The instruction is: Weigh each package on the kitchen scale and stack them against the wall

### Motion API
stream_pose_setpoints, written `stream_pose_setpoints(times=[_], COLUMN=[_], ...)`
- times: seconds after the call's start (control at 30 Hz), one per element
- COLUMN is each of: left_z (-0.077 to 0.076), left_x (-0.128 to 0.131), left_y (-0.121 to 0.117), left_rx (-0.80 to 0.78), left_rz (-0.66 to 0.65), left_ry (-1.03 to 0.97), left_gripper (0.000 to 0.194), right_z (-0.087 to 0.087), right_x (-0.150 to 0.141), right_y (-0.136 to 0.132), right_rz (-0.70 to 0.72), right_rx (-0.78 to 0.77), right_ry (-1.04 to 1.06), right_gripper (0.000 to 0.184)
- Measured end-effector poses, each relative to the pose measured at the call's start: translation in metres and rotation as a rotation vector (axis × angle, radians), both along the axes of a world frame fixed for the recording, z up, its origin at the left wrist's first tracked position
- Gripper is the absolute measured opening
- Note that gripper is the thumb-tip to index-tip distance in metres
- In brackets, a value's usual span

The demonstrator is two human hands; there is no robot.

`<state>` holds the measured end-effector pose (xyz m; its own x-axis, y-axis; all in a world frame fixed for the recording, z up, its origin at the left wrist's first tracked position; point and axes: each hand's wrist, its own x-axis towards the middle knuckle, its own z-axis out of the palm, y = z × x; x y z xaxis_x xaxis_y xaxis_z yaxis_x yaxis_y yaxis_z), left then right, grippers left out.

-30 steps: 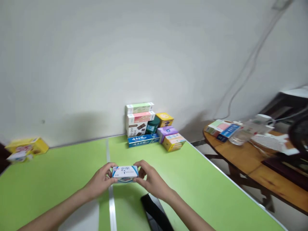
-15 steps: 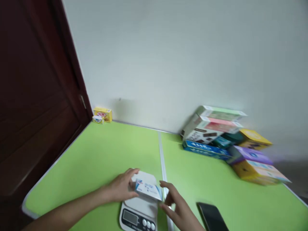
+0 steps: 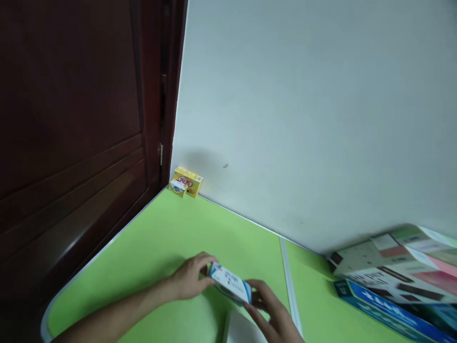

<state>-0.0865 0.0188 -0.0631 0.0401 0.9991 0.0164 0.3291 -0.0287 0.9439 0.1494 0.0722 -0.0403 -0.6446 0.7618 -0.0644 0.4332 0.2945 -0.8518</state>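
Observation:
A small white and blue box (image 3: 231,283) is held level between both hands, above the green table. My left hand (image 3: 195,277) grips its left end between thumb and fingers. At its right end, my right hand (image 3: 269,309) has closed its thumb and fingers on the box too. Beneath and nearer me, part of the white kitchen scale (image 3: 243,328) shows at the bottom edge; its display is out of view.
A yellow box (image 3: 194,183) and a smaller white and yellow box (image 3: 177,188) stand in the far corner by the dark red door (image 3: 71,119). On the right lie a long blue box (image 3: 389,309) and several larger cartons (image 3: 403,274) against the wall.
The white and blue box has come up off the scale, with both hands now on it; the right hand was apart from it before. My view has turned left, and the phone has left it.

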Motion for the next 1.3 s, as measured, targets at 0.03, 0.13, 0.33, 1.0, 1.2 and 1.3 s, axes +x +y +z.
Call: stream_pose_setpoints(times=[0.03,0.13,0.33,1.0,1.2,1.3], left_z=[-0.007,-0.03,-0.062,-0.084,-0.081,-0.073], left_x=[-0.014,-0.054,-0.105,-0.138,-0.142,-0.142], left_y=[0.01,0.042,0.111,0.195,0.194,0.19], left_rx=[0.043,0.211,0.257,0.181,0.167,0.14], left_rz=[0.111,0.455,0.665,0.662,0.657,0.643], left_ry=[-0.023,-0.012,0.126,0.321,0.293,0.252], left_gripper=[0.044,0.055,0.077,0.084,0.086,0.085], right_z=[-0.003,-0.013,-0.011,-0.015,-0.01,-0.005], right_x=[-0.021,-0.091,-0.229,-0.305,-0.306,-0.301], right_y=[0.015,0.066,0.154,0.203,0.202,0.199], right_rz=[-0.004,-0.066,-0.144,-0.073,-0.058,-0.047], right_rx=[0.002,0.086,0.299,0.507,0.483,0.471], right_ry=[0.026,0.121,0.193,-0.151,-0.217,-0.206], right_gripper=[0.027,0.027,0.03,0.038,0.037,0.042])
